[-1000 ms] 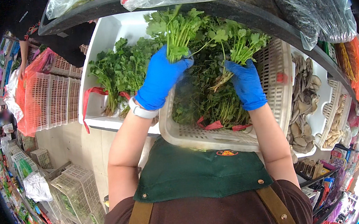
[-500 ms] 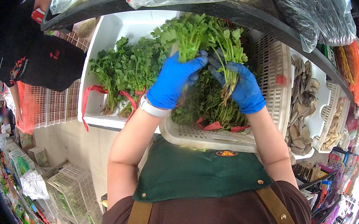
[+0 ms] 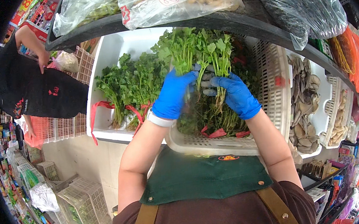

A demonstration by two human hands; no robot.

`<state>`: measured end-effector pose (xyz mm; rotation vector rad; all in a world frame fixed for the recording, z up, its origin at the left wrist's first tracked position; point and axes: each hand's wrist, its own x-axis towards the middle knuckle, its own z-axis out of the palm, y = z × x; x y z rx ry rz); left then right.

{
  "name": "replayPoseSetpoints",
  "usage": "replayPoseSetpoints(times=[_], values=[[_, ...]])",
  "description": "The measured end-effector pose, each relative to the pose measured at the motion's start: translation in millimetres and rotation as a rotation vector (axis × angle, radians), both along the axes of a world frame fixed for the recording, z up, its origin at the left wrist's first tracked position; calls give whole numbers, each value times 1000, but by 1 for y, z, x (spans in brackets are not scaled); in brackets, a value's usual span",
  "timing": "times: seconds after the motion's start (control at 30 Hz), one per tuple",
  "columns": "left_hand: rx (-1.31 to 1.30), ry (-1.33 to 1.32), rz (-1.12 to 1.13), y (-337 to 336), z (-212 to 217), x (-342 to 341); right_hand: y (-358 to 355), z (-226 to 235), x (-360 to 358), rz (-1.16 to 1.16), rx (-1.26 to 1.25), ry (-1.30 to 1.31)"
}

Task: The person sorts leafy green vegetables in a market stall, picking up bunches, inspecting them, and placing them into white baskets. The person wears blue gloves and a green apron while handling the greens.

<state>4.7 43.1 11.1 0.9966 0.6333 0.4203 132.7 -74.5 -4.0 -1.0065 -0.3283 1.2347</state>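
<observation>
My left hand [image 3: 172,93], in a blue glove, is closed round the stalks of a bunch of leafy celery [image 3: 183,52]. My right hand [image 3: 238,94], gloved the same, grips a smaller celery bunch [image 3: 219,57] whose pale roots hang below the fingers. Both hands are close together over a white slatted plastic basket [image 3: 279,103]. More celery lies inside this basket, some of it tied with red tape [image 3: 217,133]. To the left, a white foam box [image 3: 130,33] holds upright celery bunches [image 3: 136,81] with red ties.
A dark shelf edge [image 3: 171,22] curves across the far side, carrying bagged produce [image 3: 178,1]. Grey mushrooms [image 3: 302,101] fill a tray on the right. Another person in black [image 3: 44,81] stands at the left near pale crates [image 3: 87,201].
My right hand has shifted slightly left, and its bunch stands more upright. The view has tilted upward. The other person's arm now reaches across their front.
</observation>
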Motion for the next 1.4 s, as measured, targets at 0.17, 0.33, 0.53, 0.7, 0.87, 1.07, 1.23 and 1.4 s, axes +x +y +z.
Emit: replayPoseSetpoints(times=[0.17,0.33,0.53,0.7,0.87,1.07,1.23,1.4], values=[[14,-106,-35,-5,-1,-2,1,14,-6,59,-45,3],[-141,-10,-106,-1,10,-3,-4,20,5,87,-98,109],[-196,-67,-125,5,-3,-6,-7,15,15,54,2,43],[75,-94,-49,-7,-6,11,0,-5,2,-49,-1,-65],[66,-275,34,-6,-13,9,1,21,-28,44,-125,-415],[279,90,27,-7,36,-8,3,-4,-22,44,-145,-455],[28,-139,34,0,-21,3,1,8,-19,-64,-122,-71],[4,48,53,-4,-4,4,0,-3,-9,-32,-118,-110]])
